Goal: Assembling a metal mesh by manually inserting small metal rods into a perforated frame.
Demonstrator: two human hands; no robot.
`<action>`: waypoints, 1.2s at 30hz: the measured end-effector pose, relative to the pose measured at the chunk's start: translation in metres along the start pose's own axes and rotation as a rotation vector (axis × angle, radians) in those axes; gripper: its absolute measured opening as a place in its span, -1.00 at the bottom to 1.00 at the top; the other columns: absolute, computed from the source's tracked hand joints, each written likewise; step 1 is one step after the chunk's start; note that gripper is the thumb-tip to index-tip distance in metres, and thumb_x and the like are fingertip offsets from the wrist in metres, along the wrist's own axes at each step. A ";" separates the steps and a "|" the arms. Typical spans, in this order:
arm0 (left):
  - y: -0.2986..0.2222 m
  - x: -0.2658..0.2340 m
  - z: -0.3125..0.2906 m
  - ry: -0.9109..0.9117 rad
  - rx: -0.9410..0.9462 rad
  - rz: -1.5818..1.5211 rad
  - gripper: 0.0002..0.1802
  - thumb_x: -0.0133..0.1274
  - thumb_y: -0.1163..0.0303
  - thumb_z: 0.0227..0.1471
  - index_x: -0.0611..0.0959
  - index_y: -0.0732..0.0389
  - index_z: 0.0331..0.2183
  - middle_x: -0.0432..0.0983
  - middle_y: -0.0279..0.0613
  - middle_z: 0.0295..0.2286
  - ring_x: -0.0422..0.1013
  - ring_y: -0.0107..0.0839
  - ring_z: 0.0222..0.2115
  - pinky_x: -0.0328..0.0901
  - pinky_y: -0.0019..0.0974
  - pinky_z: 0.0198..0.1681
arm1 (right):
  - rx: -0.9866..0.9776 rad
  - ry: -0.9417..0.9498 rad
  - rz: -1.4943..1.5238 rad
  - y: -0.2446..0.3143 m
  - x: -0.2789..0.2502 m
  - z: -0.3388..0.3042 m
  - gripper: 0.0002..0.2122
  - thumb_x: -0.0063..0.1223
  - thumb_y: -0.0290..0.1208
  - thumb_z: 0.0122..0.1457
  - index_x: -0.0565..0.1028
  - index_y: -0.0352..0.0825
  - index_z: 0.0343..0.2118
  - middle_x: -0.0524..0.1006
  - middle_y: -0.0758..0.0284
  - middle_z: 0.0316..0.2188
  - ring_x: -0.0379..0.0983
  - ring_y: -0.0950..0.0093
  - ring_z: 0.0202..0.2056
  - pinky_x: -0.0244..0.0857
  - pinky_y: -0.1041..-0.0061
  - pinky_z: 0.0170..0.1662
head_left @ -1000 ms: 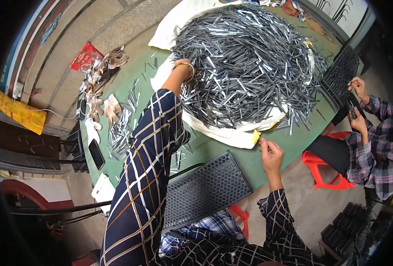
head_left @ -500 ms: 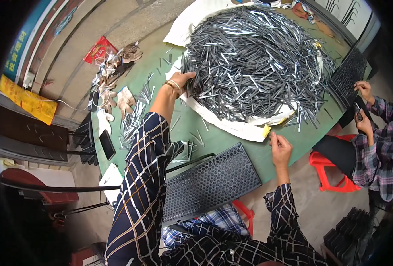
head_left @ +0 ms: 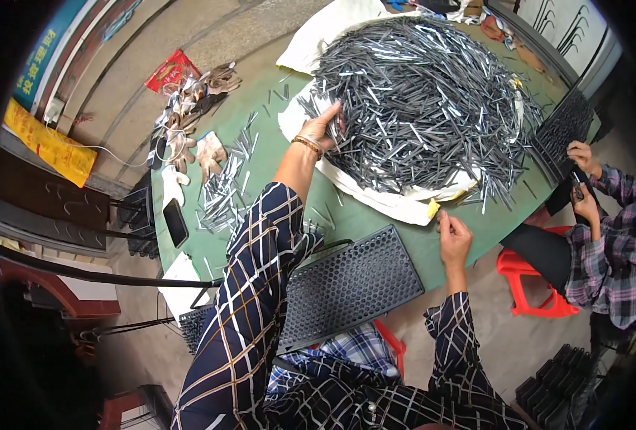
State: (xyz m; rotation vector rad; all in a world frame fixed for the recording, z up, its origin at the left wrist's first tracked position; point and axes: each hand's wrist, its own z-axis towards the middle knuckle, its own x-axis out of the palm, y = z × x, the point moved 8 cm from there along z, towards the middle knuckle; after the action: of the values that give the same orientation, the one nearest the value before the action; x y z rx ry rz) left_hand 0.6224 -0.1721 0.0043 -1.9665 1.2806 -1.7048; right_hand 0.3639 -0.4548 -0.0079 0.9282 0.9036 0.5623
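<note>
A large heap of thin dark grey strips (head_left: 418, 100), some with shiny faces, lies in an opened white sack (head_left: 375, 204). At the heap's left edge my left hand (head_left: 321, 130) is closed around several strips, its thumb uppermost and its other fingers partly hidden. My right hand (head_left: 455, 240) hovers by the table edge near the sack's yellow-marked corner (head_left: 432, 208). Its thumb and forefinger are pinched together; whatever sits between them is too small to make out. Closest to me, a black tray (head_left: 354, 287) full of round holes rests tilted against the table edge.
Loose strips (head_left: 221, 197), work gloves (head_left: 210, 154) and a phone (head_left: 176, 222) lie on the green table (head_left: 260, 168) to the left. On the right a co-worker's hands (head_left: 584, 179) are beside another black tray (head_left: 563, 132), above a red stool (head_left: 522, 283). A black bar (head_left: 103, 272) crosses at left.
The view has shifted slightly. My left hand has moved rightward along with its sleeve, staying at the heap's left edge. My right hand keeps its pinch at nearly the same place.
</note>
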 end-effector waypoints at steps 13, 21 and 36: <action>-0.016 0.033 -0.011 -0.101 0.247 0.093 -0.82 0.24 0.49 -0.14 0.57 0.26 -0.42 0.52 -0.20 -0.54 0.47 -0.37 -0.56 0.39 -0.29 -0.52 | 0.014 -0.003 -0.015 0.001 0.004 0.000 -0.72 0.05 -0.37 0.14 0.45 -0.44 -0.63 0.39 0.33 -0.74 0.24 0.58 -0.70 0.11 0.55 -0.60; -0.018 0.096 -0.048 -0.032 0.435 0.080 -0.79 0.24 0.52 -0.15 0.54 0.27 -0.40 0.52 -0.22 -0.50 0.46 -0.42 -0.53 0.40 -0.35 -0.48 | -0.001 -0.010 -0.009 0.002 -0.002 -0.001 -0.72 0.04 -0.35 0.16 0.47 -0.44 -0.60 0.39 0.37 -0.74 0.24 0.64 -0.69 0.11 0.59 -0.60; 0.023 0.109 -0.110 -0.083 0.501 0.362 -0.59 0.29 0.46 -0.30 0.57 0.30 -0.29 0.55 -0.24 -0.39 0.44 -0.48 -0.45 0.36 -0.39 -0.37 | 0.762 0.243 1.595 0.131 0.164 0.062 -0.56 -0.25 -0.02 0.22 0.43 -0.29 -0.08 0.45 0.21 -0.07 0.38 0.31 -0.08 0.23 0.31 0.04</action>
State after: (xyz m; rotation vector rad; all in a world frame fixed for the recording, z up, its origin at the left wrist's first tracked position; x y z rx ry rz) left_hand 0.5069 -0.2265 0.0951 -1.4070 0.9809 -1.5535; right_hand 0.4971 -0.2935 0.0555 2.2962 0.3824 1.7581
